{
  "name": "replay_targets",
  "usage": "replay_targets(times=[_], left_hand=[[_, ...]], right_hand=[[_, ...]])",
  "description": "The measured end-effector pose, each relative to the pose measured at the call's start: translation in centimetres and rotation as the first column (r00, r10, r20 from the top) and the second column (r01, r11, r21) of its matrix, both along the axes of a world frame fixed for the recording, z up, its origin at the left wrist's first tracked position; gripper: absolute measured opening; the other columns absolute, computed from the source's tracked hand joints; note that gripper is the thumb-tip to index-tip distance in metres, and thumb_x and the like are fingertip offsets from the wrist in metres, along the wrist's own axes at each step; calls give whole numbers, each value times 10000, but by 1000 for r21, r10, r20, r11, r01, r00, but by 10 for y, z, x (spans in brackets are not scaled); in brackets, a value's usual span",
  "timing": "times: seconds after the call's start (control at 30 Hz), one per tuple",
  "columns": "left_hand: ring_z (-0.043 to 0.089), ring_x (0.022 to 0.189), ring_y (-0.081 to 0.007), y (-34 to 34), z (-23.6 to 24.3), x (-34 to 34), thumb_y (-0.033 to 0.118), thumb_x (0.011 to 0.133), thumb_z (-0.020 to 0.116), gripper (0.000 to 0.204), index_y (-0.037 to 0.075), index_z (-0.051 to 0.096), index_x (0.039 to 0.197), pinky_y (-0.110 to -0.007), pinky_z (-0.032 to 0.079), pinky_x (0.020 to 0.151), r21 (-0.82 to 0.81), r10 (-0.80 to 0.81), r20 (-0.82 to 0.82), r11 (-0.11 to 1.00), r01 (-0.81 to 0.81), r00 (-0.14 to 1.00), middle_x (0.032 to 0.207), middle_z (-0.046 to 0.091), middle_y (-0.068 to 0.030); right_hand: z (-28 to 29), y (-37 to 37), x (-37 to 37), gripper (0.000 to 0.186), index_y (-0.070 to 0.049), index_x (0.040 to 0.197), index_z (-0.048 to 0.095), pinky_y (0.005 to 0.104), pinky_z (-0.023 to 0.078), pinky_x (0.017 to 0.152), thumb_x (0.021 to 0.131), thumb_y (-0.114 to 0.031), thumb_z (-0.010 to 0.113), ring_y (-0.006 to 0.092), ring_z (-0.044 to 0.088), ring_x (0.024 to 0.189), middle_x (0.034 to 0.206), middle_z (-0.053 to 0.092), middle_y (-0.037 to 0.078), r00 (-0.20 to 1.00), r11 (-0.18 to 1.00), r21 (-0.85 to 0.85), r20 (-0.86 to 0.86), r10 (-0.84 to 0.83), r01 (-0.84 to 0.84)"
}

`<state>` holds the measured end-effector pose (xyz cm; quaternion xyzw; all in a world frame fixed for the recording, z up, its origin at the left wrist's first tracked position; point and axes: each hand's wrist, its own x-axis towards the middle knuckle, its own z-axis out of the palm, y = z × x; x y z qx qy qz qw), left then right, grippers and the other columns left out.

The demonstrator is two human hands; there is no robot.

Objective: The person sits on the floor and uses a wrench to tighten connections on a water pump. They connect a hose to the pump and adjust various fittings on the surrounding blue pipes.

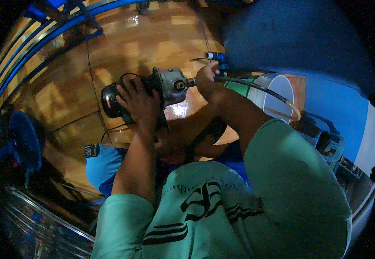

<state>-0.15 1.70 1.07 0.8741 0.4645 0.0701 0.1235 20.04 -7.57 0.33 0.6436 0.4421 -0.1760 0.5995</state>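
Low over my lap is an electric pump, with a black motor (pixel 109 101) and a metal housing (pixel 170 86). My left hand (pixel 136 97) grips the motor from above, fingers curved over it. At the housing's right side, my right hand (pixel 209 82) closes around the end of a hose fitting; exactly what lies inside my fingers is partly hidden. A dark hose (pixel 248 84) runs right from there into a lighter bent section (pixel 295 111). Just beyond my right hand is a blue pipe fitting (pixel 219 58) with a white end.
A white-rimmed green bucket (pixel 276 85) stands at right beside a large blue surface (pixel 291 39). Blue pipe framing (pixel 53 26) spans the upper left. A blue round object (pixel 25 142) is at left, shiny metal (pixel 36 216) at lower left. I sit on a wood-patterned floor (pixel 66 86).
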Motion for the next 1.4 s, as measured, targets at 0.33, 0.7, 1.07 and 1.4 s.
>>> replay_targets(times=[0.33,0.7,1.07,1.4], left_hand=[[247,1376,-449,2,-11,-4,427,765,631,726,119,425,1389,-628,201,1080,39,2,32,999,-4,999,1481,323,-187],[235,1370,-431,-1,19,-10,395,782,628,740,44,392,1389,-587,190,1093,43,-20,100,999,16,995,1490,304,-201],[113,1438,-403,-19,17,-16,460,852,525,763,52,307,1459,-577,77,1146,-154,14,-186,987,-43,983,1547,223,-168],[110,1416,-470,-12,33,13,613,861,519,863,92,244,1492,-589,149,1122,-193,195,67,965,-179,979,1543,136,-263]], right_hand=[[-11,10,33,218,-124,956,720,532,512,736,765,-229,724,272,671,807,925,706,43,809,820,-65,-136,-572,569],[-60,-4,1,287,-101,1053,688,590,428,822,834,-279,635,323,649,853,965,692,122,978,953,230,-116,-173,196],[204,-123,-40,469,-50,1150,624,459,493,837,816,-374,682,365,624,988,1052,651,195,672,186,687,-727,144,703],[539,-274,92,144,-101,956,645,451,490,694,846,-194,652,361,601,767,896,645,157,918,-570,730,375,-128,-377]])
